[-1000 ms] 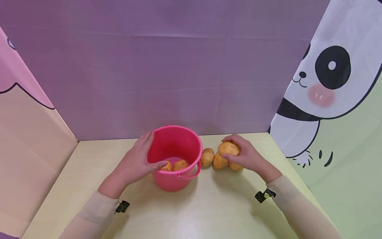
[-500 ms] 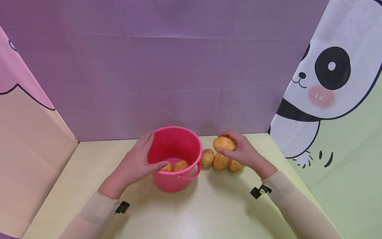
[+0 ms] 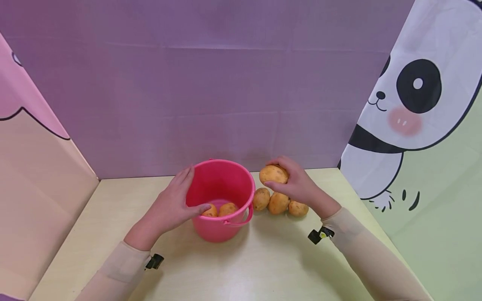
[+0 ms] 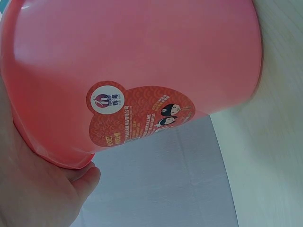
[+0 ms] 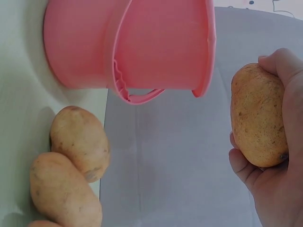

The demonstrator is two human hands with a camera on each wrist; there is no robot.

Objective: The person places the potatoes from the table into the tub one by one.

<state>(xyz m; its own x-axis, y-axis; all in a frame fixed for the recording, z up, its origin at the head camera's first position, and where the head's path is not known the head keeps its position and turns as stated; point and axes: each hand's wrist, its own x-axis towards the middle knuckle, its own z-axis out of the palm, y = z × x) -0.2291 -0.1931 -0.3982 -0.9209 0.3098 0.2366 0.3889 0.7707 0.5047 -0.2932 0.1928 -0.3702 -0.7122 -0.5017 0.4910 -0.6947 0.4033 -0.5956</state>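
Note:
A pink bucket (image 3: 220,184) stands on the table with two potatoes (image 3: 222,208) inside. My left hand (image 3: 174,203) grips its left rim, thumb over the edge; the left wrist view shows the bucket's wall (image 4: 142,61) with a red sticker against my left hand (image 4: 33,194). My right hand (image 3: 291,182) holds a potato (image 3: 273,174) in the air, just right of the bucket's rim. In the right wrist view the held potato (image 5: 258,116) sits in my right hand (image 5: 274,142) beside the bucket (image 5: 142,47). Three potatoes (image 3: 278,202) lie on the table below.
The pale yellow table (image 3: 244,259) is closed in by a purple back wall (image 3: 226,83), a pink and peach panel (image 3: 34,159) on the left and a panda panel (image 3: 414,104) on the right. The bucket's handle (image 3: 241,217) hangs down on its near side.
My right hand has lifted one potato off the pile and carried it up and left toward the bucket. The left hand and bucket have not moved.

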